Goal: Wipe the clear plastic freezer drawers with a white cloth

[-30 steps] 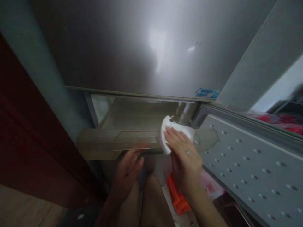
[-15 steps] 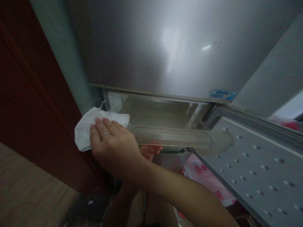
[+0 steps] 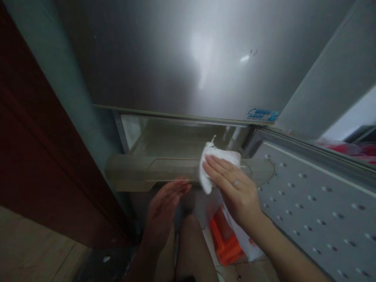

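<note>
My right hand (image 3: 235,192) lies flat, fingers stretched, pressing a white cloth (image 3: 213,162) against the front of a clear plastic fridge drawer (image 3: 164,170), towards its right end. A ring shows on one finger. My left hand (image 3: 163,207) is under the drawer's front lip, fingers curled up against its lower edge. The drawer is pulled partly out beneath the grey upper fridge door (image 3: 182,58).
The open lower fridge door (image 3: 317,203), its inner face dotted with dimples, stands at the right. A dark red wooden panel (image 3: 35,156) is on the left. An orange object (image 3: 225,243) and a white plastic bag (image 3: 243,243) lie on the floor by my knee (image 3: 190,250).
My right hand carried the cloth from the drawer's right end to its left end, then back to the right end. My left hand stayed under the drawer front.
</note>
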`<state>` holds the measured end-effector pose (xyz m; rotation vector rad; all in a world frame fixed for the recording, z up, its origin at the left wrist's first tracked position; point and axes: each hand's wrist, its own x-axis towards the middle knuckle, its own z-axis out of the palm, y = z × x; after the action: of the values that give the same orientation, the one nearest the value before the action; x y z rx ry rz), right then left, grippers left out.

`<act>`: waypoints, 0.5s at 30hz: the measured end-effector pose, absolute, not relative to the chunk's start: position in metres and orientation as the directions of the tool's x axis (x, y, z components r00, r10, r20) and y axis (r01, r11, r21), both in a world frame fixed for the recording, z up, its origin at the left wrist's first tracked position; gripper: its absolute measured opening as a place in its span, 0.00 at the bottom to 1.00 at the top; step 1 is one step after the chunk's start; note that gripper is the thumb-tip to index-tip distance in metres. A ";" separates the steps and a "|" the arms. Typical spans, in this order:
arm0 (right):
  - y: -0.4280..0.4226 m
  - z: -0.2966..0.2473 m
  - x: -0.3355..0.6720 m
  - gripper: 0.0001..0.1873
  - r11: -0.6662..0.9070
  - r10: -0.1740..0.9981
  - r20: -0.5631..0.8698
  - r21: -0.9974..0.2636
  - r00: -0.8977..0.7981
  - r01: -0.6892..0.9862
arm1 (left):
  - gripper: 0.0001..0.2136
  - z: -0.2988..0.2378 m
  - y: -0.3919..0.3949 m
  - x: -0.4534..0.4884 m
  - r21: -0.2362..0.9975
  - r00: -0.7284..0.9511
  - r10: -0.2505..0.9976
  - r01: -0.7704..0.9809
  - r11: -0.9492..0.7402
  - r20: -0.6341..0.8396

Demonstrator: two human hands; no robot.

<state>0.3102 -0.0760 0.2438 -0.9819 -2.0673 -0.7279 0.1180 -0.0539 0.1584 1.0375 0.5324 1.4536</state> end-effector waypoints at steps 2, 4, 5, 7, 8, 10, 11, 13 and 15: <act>-0.083 0.236 0.340 0.28 0.487 0.416 0.831 0.139 -0.369 0.862 | 0.13 0.162 -0.053 0.118 0.799 0.104 0.952 -0.575 -0.177 0.286; -0.089 0.230 0.366 0.30 0.402 0.418 0.862 0.107 -0.287 0.909 | 0.13 0.164 -0.052 0.118 0.785 0.087 0.954 -0.593 -0.181 0.286; -0.091 0.227 0.377 0.30 0.358 0.416 0.876 0.089 -0.244 0.929 | 0.13 0.165 -0.052 0.118 0.780 0.083 0.954 -0.598 -0.184 0.288; -0.095 0.223 0.392 0.28 0.268 0.406 0.901 0.042 -0.153 0.962 | 0.13 0.166 -0.052 0.118 0.776 0.085 0.953 -0.604 -0.182 0.290; -0.096 0.222 0.397 0.27 0.227 0.399 0.911 0.014 -0.106 0.974 | 0.13 0.166 -0.052 0.117 0.771 0.090 0.951 -0.610 -0.182 0.295; -0.095 0.219 0.399 0.25 0.156 0.374 0.927 -0.046 -0.016 0.987 | 0.13 0.168 -0.053 0.118 0.758 0.115 0.944 -0.629 -0.172 0.310; -0.095 0.217 0.398 0.24 0.131 0.357 0.934 -0.073 0.022 0.989 | 0.13 0.169 -0.054 0.118 0.751 0.125 0.942 -0.640 -0.163 0.312; -0.092 0.215 0.390 0.24 0.107 0.320 0.944 -0.114 0.075 0.988 | 0.14 0.171 -0.056 0.118 0.736 0.149 0.942 -0.664 -0.129 0.300; -0.091 0.215 0.377 0.26 0.119 0.296 0.952 -0.119 0.079 0.986 | 0.15 0.173 -0.059 0.118 0.721 0.172 0.945 -0.688 -0.088 0.279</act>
<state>0.3771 -0.0907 0.2146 -1.3606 -1.4035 -0.8802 0.1184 -0.0590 0.1729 0.8962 0.3685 1.4118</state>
